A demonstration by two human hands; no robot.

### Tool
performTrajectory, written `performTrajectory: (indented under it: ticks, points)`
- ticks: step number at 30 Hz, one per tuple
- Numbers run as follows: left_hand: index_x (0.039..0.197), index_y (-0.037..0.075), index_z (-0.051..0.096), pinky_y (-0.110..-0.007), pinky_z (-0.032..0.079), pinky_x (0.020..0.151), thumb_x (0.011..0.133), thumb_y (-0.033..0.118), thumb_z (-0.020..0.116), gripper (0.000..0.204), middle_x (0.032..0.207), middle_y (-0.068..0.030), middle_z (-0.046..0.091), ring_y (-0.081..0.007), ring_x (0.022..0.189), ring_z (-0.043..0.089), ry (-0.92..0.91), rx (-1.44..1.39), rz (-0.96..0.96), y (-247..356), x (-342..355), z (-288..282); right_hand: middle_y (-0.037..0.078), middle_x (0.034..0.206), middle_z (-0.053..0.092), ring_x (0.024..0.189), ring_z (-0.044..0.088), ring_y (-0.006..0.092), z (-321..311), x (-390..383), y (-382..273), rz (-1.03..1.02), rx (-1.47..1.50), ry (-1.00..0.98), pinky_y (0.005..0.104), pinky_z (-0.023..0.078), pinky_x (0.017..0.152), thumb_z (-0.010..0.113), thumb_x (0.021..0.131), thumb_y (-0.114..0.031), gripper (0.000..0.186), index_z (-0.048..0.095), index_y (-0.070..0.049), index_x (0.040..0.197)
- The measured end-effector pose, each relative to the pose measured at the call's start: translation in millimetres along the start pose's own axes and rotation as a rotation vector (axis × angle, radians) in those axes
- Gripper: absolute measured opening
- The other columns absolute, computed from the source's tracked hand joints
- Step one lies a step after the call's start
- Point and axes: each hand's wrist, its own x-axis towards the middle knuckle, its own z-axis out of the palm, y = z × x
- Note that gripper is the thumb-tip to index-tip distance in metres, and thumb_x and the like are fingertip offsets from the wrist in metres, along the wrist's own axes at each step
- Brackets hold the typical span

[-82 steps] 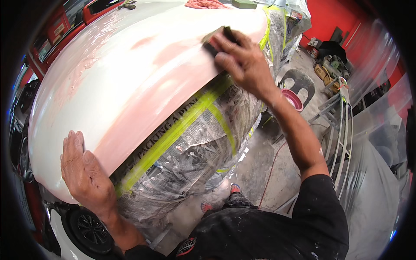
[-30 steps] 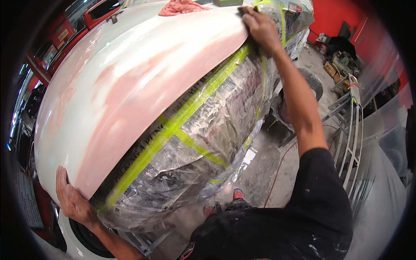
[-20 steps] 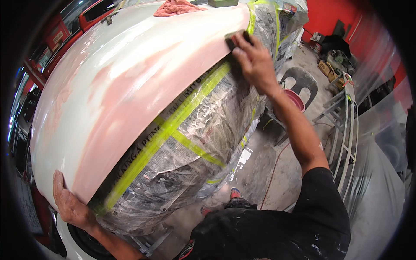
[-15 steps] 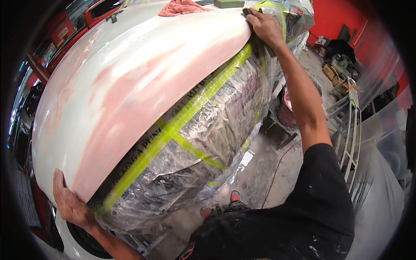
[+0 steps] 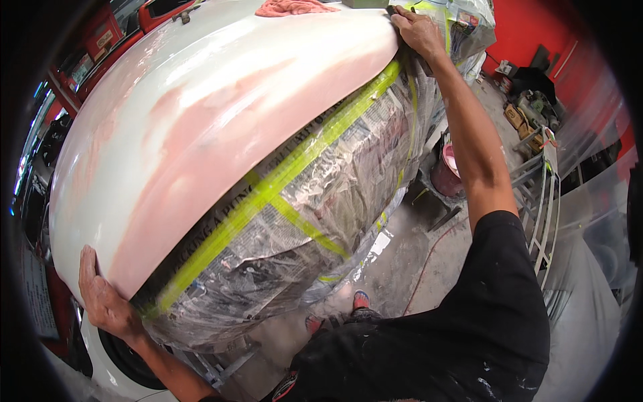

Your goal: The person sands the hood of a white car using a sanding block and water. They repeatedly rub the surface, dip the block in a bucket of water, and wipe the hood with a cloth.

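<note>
The curved white car panel [image 5: 221,74] has pink patches of filler or primer along its near edge and left side. At its far right corner, my right hand [image 5: 422,35] is closed on a small dark piece [image 5: 391,10], perhaps sandpaper or a sanding block, pressed to the panel edge. My left hand [image 5: 107,301] rests against the panel's near left corner, one finger stretched up along the surface; its underside is hidden. Below the panel edge, masking paper and plastic film [image 5: 288,248] are held by yellow-green tape [image 5: 268,189].
A pink cloth [image 5: 295,7] and a green block [image 5: 365,3] lie on the panel's far side, with a small dark fitting [image 5: 185,15] farther left. A bucket [image 5: 445,175] stands at right, near a metal frame [image 5: 546,194] and plastic sheeting. My feet [image 5: 360,299] are on wet concrete.
The view has shifted slightly, so the panel's far edge sits higher and farther right. Both hands stay at the same corners of the panel, the right still holding the dark piece.
</note>
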Motion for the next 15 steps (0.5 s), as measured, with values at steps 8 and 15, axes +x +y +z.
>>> performTrajectory:
  ticks: [8,15]
  points:
    - [0.122,-0.011,0.069,-0.045,0.045,0.11,0.103,0.013,0.043,0.039,0.127,-0.024,0.07,-0.0387,0.122,0.065,0.023,0.03,0.023,-2.2,-6.4,-16.0,0.021,0.145,0.059,0.134,0.057,0.0363,-16.5,-110.7,-134.7,-0.481,0.242,-0.04,0.0392,0.044,0.112,0.066,0.099,-0.03,0.041,0.067,-0.02,0.139]
    - [0.124,-0.008,0.069,-0.043,0.046,0.11,0.102,0.014,0.045,0.039,0.126,-0.0222,0.071,-0.0368,0.121,0.066,0.029,0.028,0.01,5.2,2.4,-0.7,0.014,0.133,0.069,0.115,0.07,0.0259,-18.4,-85.7,-169.7,-0.162,0.534,-0.153,0.0353,0.054,0.099,0.063,0.098,-0.024,0.039,0.069,-0.009,0.134]
